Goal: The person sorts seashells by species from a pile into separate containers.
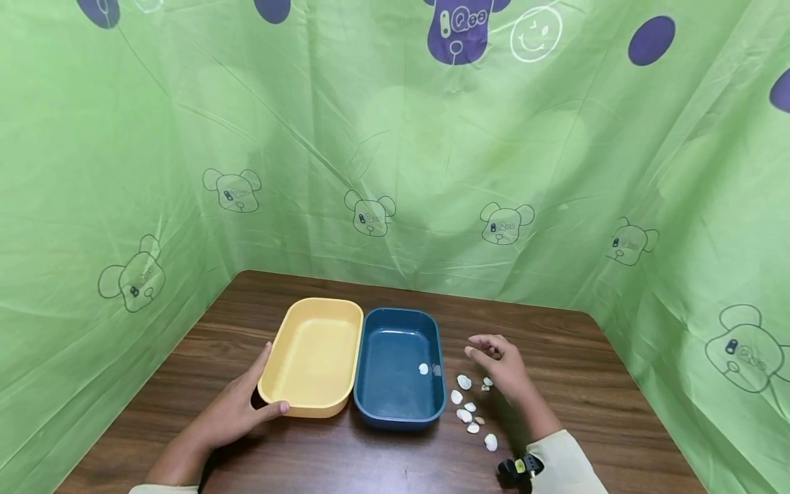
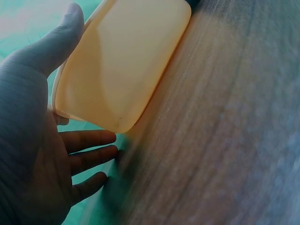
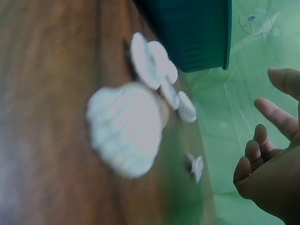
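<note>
My left hand [image 1: 231, 412] rests against the near left corner of a yellow tray [image 1: 317, 410], its thumb along the near wall. In the left wrist view three fingers stretch out straight and spread beside the tray; the index finger is mostly hidden. My right hand [image 1: 500, 363] hovers right of a dark blue tray [image 1: 395, 418], fingers loosely bent, holding nothing. Inside the blue tray is a white seashell [image 1: 423, 368], with a greyish patch beside it that I cannot make out. Several seashells [image 1: 464, 416] lie on the table below the right hand; a ribbed shell [image 3: 125, 129] looms large in the right wrist view.
Both trays stand side by side on a dark wooden table [image 1: 524, 319]. Green printed cloth [image 1: 432, 151] hangs behind the table and at both sides. A black strapped device [image 1: 520, 468] is on the right wrist.
</note>
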Tool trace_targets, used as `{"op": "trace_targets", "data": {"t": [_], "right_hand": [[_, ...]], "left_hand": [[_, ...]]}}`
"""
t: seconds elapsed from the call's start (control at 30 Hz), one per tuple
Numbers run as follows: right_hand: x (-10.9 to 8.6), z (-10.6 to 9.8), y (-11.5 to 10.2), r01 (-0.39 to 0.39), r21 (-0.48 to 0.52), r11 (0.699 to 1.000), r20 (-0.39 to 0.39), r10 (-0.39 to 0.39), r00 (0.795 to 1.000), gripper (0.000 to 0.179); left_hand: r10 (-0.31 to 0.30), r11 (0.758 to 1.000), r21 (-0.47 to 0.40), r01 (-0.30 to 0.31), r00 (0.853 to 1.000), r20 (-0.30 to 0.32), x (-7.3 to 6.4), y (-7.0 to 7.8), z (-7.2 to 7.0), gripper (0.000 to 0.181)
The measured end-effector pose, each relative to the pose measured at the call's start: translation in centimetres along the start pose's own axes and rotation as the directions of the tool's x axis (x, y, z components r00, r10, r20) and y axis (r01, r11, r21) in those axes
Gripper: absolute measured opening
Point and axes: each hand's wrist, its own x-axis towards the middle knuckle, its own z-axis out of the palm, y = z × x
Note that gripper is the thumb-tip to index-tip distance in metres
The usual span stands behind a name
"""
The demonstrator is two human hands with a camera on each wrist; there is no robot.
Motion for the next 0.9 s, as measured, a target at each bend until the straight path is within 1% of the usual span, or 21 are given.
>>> {"op": "trace_targets", "data": {"t": [0.07, 0.27, 0.37, 0.47, 0.6, 0.7, 0.8, 0.9], "right_hand": [[-0.3, -0.3, 0.4, -0.015, 0.018, 1.0, -0.003, 0.015, 1.0, 0.035], [-1.0, -0.9, 1.6, -0.063, 0.01, 0.998, 0.0, 0.063, 0.998, 0.037], [-1.0, -1.1, 2.0, -0.07, 0.022, 0.997, -0.008, 0.07, 0.997, 0.035], [-1.1, -1.2, 2.4, -0.057, 0.025, 0.998, -0.014, 0.058, 0.998, 0.034], [-1.1, -1.1, 3.3, -0.02, 0.0, 1.0, -0.006, 0.02, 1.0, 0.033], [-1.2, -0.9, 4.1, -0.009, -0.029, 1.0, 0.012, 0.01, 1.0, 0.032], [-1.3, -0.8, 4.8, -0.007, -0.031, 1.0, 0.035, 0.008, 0.999, 0.03], [-1.3, -0.8, 5.2, 0.034, -0.038, 0.999, 0.078, -0.031, 0.997, 0.03]], "left_hand": [[0.008, 1.0, 0.0, -0.008, 1.0, -0.004, 0.0, 0.0, 0.0, 0.119], [0.0, 1.0, 0.01, 0.0, 1.0, 0.004, -0.2, 0.0, 0.1, 0.12], [0.008, 1.0, 0.002, -0.008, 1.0, -0.005, -0.2, 0.0, 0.0, 0.12], [0.013, 1.0, -0.013, -0.013, 1.0, -0.01, -0.1, 0.1, 0.0, 0.12], [0.014, 0.999, -0.029, -0.014, 1.0, -0.013, -0.2, 0.0, 0.1, 0.12], [0.016, 0.999, -0.034, -0.016, 1.0, -0.011, -0.3, 0.0, 0.1, 0.12], [0.017, 0.999, -0.031, -0.017, 1.0, -0.005, -0.3, -0.1, 0.0, 0.12], [0.014, 0.999, -0.029, -0.014, 1.0, -0.001, -0.2, -0.1, -0.1, 0.12]]}}
